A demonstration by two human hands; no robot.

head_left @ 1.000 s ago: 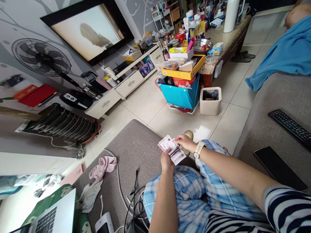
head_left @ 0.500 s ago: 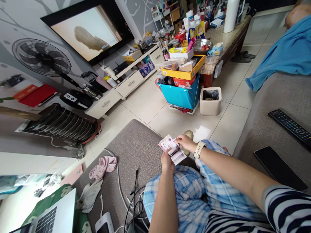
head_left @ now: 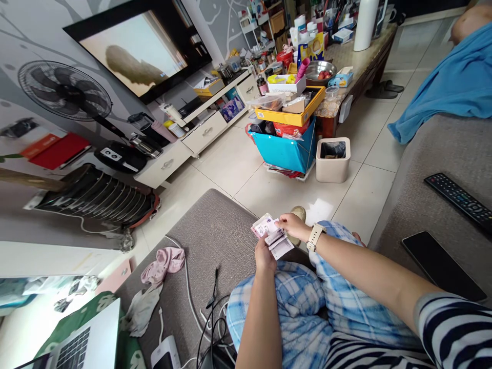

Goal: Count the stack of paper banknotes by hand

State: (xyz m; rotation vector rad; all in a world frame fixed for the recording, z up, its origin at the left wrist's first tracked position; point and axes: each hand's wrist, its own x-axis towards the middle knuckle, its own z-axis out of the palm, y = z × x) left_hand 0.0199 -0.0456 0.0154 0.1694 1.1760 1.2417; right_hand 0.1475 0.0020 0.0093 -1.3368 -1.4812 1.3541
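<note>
A small stack of pink and white paper notes (head_left: 272, 237) is held over my knees in blue plaid trousers. My left hand (head_left: 263, 255) grips the stack from below, fingers closed round its lower edge. My right hand (head_left: 293, 225), with a pale watch on the wrist, pinches the top note at its upper right corner. Both hands touch the stack.
I sit on a grey sofa (head_left: 209, 238) with cables (head_left: 210, 312), a pink cloth (head_left: 163, 262) and a laptop (head_left: 79, 343) at my left. A black phone (head_left: 442, 266) and remote (head_left: 459, 200) lie at my right. Ahead stand a blue bin (head_left: 286, 148), a beige wastebasket (head_left: 333, 160), a fan (head_left: 65, 92) and a TV (head_left: 138, 48).
The notes shift slightly between my fingers as my right hand slides the top one. My arms stay in place. The picture on the TV moves left.
</note>
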